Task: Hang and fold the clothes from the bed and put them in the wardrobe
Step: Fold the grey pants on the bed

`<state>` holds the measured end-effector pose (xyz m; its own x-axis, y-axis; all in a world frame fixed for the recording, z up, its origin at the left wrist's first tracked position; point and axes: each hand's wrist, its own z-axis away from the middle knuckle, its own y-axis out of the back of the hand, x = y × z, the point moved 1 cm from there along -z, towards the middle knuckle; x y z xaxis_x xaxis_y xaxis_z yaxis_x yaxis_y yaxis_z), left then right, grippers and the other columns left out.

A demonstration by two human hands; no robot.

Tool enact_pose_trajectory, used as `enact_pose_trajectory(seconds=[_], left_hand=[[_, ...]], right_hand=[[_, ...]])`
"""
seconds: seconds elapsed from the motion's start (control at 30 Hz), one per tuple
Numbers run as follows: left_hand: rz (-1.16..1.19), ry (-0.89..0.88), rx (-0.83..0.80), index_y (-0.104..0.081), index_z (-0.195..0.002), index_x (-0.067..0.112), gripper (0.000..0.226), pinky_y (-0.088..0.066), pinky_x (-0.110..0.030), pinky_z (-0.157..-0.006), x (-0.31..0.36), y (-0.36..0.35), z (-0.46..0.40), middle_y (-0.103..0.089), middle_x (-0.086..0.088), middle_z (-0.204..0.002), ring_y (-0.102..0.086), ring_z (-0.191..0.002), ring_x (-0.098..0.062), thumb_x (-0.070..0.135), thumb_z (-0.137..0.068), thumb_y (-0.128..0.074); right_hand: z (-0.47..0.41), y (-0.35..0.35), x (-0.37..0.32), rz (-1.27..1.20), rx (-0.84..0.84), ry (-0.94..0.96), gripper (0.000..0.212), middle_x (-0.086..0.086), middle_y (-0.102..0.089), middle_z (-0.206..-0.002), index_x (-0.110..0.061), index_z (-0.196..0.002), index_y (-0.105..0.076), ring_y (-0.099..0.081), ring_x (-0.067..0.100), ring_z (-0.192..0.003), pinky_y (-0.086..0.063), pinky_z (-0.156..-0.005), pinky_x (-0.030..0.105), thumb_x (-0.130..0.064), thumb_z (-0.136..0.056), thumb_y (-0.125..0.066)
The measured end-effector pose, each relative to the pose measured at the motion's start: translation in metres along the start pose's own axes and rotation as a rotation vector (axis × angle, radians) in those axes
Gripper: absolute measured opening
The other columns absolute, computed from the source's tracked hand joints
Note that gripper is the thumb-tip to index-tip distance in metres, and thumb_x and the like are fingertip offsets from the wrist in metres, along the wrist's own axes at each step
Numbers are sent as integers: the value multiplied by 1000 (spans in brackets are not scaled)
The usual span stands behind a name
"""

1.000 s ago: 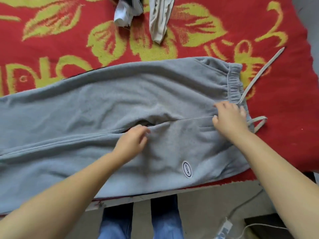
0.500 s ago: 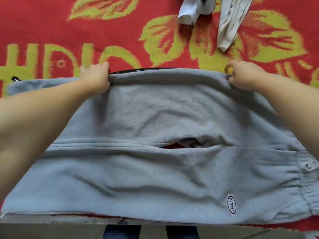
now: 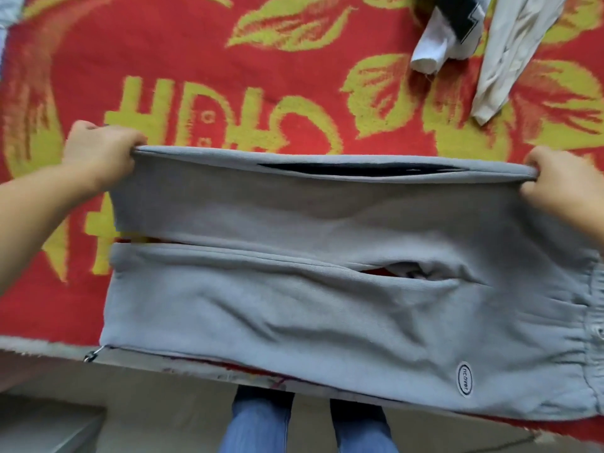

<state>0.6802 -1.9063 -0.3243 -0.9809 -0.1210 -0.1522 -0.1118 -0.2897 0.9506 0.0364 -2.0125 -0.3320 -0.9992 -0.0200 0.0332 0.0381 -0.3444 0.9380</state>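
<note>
A: Cut off at right edge — waistband end of grey sweatpants point(image 3: 327, 308); drawstring not in view. Fingertips of left hand point(image 3: 98, 152) hidden, curled under the folded far edge; likewise those of right hand point(image 3: 555, 181).

B: Beneath the fold — dark strip in the gap, identity not discernible. Small oval label point(image 3: 464, 377) lettered, too small to read with certainty.

A: Cropped by top edge: white-and-black garment point(image 3: 444, 37) and beige garment point(image 3: 510, 60), types undeterminable. Blanket point(image 3: 228, 93) motif smeared by motion blur at upper left.

B: Small metal ring point(image 3: 91, 356) at near-left hem — attachment unclear. Jeans-clad legs point(image 3: 258, 423) cut off at bottom edge.
</note>
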Motion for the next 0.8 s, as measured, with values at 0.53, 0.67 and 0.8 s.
enact_pose_trajectory(seconds=[0.53,0.67,0.8], left_hand=[[-68,289,-630,-40,-137,27,53,-4,-69,-109,37,-94,282,-31,-11,-142,-18,-138,-25,4,-90,-38],[-30,72,-488,-31,-145,19,59,-9,-58,-113,71,-114,274,-28,-13,-149,-24,-140,-23,8,-89,-45],[-6,-3,-398,-44,-126,13,43,-32,-45,-97,71,-127,266,-45,-14,-121,-45,-117,-30,8,-84,-52]], right_hand=[[258,-75,-40,452,-657,617,63,-3,-38,-142,-32,-151,-16,-41,18,-128,-36,-96,30,-40,-95,-44],[288,-106,-158,133,-450,688,52,1,-43,-134,-23,-142,-35,-43,25,-121,-38,-87,35,-21,-92,-46],[285,-143,-217,167,-450,577,38,7,-44,-123,-17,-127,-42,-43,28,-114,-36,-75,36,-17,-90,-50]])
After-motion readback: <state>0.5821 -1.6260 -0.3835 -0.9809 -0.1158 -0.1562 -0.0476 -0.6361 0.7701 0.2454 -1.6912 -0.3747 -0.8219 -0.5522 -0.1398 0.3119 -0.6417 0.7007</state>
